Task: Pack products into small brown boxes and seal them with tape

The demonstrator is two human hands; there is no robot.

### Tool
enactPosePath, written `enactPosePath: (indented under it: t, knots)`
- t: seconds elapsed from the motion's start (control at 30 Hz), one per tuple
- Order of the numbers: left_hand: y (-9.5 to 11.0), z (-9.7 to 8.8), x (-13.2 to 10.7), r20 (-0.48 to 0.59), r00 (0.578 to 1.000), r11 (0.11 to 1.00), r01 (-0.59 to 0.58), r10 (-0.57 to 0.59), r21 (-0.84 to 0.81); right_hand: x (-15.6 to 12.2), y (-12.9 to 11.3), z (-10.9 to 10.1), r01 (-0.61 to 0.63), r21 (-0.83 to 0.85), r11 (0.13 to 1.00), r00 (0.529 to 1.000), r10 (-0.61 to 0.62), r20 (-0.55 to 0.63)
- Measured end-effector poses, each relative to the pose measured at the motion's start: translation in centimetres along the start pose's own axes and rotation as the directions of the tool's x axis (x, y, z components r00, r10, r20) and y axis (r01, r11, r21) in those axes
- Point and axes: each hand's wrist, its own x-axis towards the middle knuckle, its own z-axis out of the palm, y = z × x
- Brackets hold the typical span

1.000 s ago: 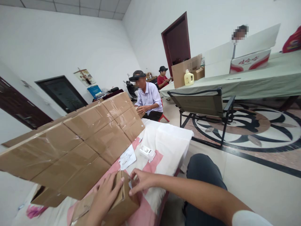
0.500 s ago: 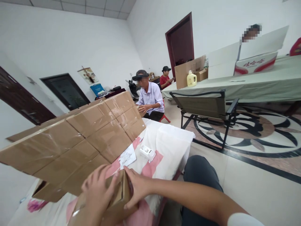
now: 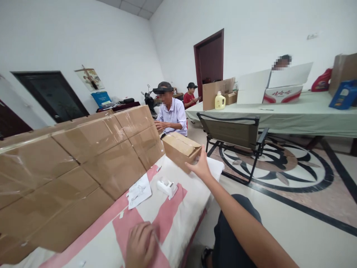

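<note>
My right hand point(image 3: 199, 166) reaches far forward and grips the near end of a small taped cardboard box point(image 3: 180, 148). The box rests tilted at the far end of the pink-and-white cloth table point(image 3: 178, 219), right beside the stack of taped cartons point(image 3: 97, 149). My left hand point(image 3: 141, 243) lies low on the cloth near me with its fingers curled under; what they hold, if anything, is hidden. A white tape dispenser point(image 3: 167, 186) and a printed paper sheet point(image 3: 139, 191) lie on the cloth between my hands.
A person in a light shirt point(image 3: 171, 113) sits beyond the cartons, another in red point(image 3: 191, 96) behind. A folding chair point(image 3: 237, 130) stands right of my table. A long green-covered table point(image 3: 295, 111) carries boxes, a detergent bottle point(image 3: 219, 100) and white boards, with a person behind.
The small box left the near edge of the table: my right hand carried it forward to the far end. My left hand let go of it and dropped to the cloth.
</note>
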Motion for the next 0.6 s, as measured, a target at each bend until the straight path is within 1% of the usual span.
enactPosePath:
  t: [0.03,0.1,0.17,0.2,0.27,0.33,0.37,0.4,0.47,0.5,0.53,0.6]
  knots:
    - [0.0,0.5,-0.1,0.043,0.999,0.999,-0.018,0.02,-0.048,0.5,1.4,-0.2,-0.064,-0.103,0.993,0.997,0.06,-0.047]
    - [0.0,0.9,0.0,0.112,0.992,0.989,-0.045,0.062,-0.142,1.0,3.7,0.3,-0.168,-0.243,0.955,0.982,0.142,-0.123]
    - [0.3,0.8,0.2,0.133,0.989,0.976,-0.027,0.057,-0.214,1.2,5.2,1.6,-0.194,-0.374,0.907,0.979,0.156,-0.13]
    - [0.5,0.6,0.4,0.131,0.991,0.971,-0.002,0.034,-0.238,1.2,5.7,2.5,-0.199,-0.447,0.872,0.98,0.166,-0.113]
    - [1.0,0.2,0.8,0.122,0.992,0.96,0.05,-0.017,-0.275,1.1,6.0,4.3,-0.201,-0.627,0.752,0.97,0.243,-0.019]
    - [1.3,-0.4,1.1,0.122,0.991,0.947,0.083,-0.047,-0.312,1.3,5.8,5.8,-0.171,-0.767,0.618,0.929,0.361,0.084]
    - [1.3,-0.8,1.2,0.127,0.99,0.938,0.095,-0.055,-0.335,1.5,5.5,6.3,-0.148,-0.806,0.574,0.906,0.404,0.122]
    - [1.1,-1.2,1.2,0.125,0.99,0.927,0.107,-0.066,-0.359,1.8,5.1,6.7,-0.13,-0.825,0.55,0.893,0.427,0.144]
    - [-0.2,-2.7,0.9,0.11,0.989,0.904,0.136,-0.099,-0.405,2.6,3.9,7.2,-0.12,-0.83,0.545,0.892,0.426,0.151]
    - [-1.3,-3.7,0.6,0.099,0.987,0.894,0.154,-0.123,-0.421,3.1,3.2,7.4,-0.111,-0.828,0.549,0.897,0.415,0.155]
    - [-2.8,-4.9,0.2,0.086,0.985,0.887,0.174,-0.152,-0.428,3.6,2.5,7.6,-0.096,-0.824,0.558,0.902,0.398,0.165]
    - [-6.5,-7.6,-1.0,0.059,0.971,0.877,0.233,-0.23,-0.421,4.4,0.9,8.5,-0.044,-0.802,0.596,0.913,0.351,0.211]
